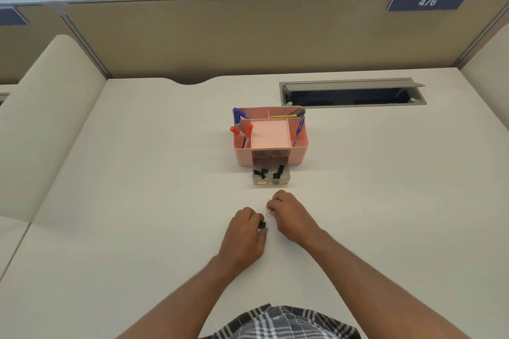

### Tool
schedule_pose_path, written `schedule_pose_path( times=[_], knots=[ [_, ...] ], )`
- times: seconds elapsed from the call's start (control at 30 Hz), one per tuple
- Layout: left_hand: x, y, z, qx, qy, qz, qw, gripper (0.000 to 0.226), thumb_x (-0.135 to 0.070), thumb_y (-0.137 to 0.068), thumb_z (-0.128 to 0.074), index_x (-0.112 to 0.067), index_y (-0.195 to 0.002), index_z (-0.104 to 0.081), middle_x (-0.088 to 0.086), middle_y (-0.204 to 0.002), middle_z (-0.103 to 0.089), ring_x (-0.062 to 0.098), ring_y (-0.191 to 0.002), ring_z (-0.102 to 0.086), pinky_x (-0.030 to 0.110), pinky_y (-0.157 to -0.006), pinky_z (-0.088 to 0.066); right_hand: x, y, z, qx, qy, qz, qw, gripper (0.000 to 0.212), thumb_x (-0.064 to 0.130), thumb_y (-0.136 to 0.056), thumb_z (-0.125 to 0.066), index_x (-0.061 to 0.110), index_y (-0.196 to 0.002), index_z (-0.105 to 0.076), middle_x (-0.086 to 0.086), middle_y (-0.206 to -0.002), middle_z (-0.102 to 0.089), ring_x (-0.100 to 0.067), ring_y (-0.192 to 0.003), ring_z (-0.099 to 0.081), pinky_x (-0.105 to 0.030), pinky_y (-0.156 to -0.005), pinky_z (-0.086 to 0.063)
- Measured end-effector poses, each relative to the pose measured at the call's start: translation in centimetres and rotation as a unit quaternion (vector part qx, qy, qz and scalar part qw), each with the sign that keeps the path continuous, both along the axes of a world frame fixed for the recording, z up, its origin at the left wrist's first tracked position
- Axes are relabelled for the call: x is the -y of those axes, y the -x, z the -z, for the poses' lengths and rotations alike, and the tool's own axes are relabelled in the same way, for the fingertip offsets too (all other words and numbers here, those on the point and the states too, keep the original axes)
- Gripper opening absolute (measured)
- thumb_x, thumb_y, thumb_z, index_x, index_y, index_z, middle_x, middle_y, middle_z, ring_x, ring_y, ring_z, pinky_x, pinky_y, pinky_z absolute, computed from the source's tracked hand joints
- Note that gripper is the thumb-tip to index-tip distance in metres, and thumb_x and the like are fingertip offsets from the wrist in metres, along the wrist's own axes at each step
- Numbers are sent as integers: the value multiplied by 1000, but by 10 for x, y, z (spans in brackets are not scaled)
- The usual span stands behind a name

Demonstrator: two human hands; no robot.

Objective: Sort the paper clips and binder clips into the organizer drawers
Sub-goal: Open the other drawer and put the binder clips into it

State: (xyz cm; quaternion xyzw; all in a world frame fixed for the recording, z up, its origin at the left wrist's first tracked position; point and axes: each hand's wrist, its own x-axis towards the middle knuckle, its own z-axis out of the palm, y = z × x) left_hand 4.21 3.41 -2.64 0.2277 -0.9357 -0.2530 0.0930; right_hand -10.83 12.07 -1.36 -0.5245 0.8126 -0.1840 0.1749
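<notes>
Left hand point(246, 231) fingers pinch black binder clip point(262, 224); right hand point(289, 213) fingers pinch paper clip point(270, 213), both just above tabletop point(137, 201). We lift clear, drop binder clip into open drawer point(271, 175), avoid mixing paper clip.

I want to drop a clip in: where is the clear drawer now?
In the head view the clear drawer sits pulled out from the front of the pink organizer, mid-desk, just beyond both hands and holding black binder clips.
</notes>
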Motion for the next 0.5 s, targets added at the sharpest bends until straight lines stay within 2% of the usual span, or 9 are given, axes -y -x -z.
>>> schedule_pose_path(
  times=[0.17,0.3,0.4,0.5],
  knots=[
    [12,12,-7,-31,-1,5,1000,31,-7,-82,-54,-8,-112,-60,3,-102,-56,22,-94,-54,37,-81,-50,-8,3,-1,-7,-4,67,998,15,10,-91,-49,7,-97,-62,-7,-97,-54,-27,-90,-55,-33,-74,-45],
    [24,34,-29,-89,25,-3,996,38,2,-79,-57,-7,-116,-58,6,-108,-61,26,-97,-55,37,-86,-49,-6,10,-19,-1,99,141,985,18,13,-92,-57,10,-108,-65,-6,-101,-57,-20,-88,-57,-28,-76,-46],
    [37,58,-45,-116,31,-12,993,39,7,-78,-61,-7,-115,-58,8,-107,-63,26,-95,-55,36,-84,-49,10,22,-40,4,153,173,973,18,7,-90,-58,9,-107,-65,-7,-100,-58,-21,-88,-57,-29,-75,-46],
    [48,81,-55,-105,9,-26,994,41,7,-81,-63,-7,-120,-58,9,-112,-63,24,-102,-56,35,-90,-51,31,36,-55,10,121,180,976,15,7,-92,-55,10,-102,-66,-8,-101,-60,-22,-87,-58,-31,-75,-49]
  ],
)
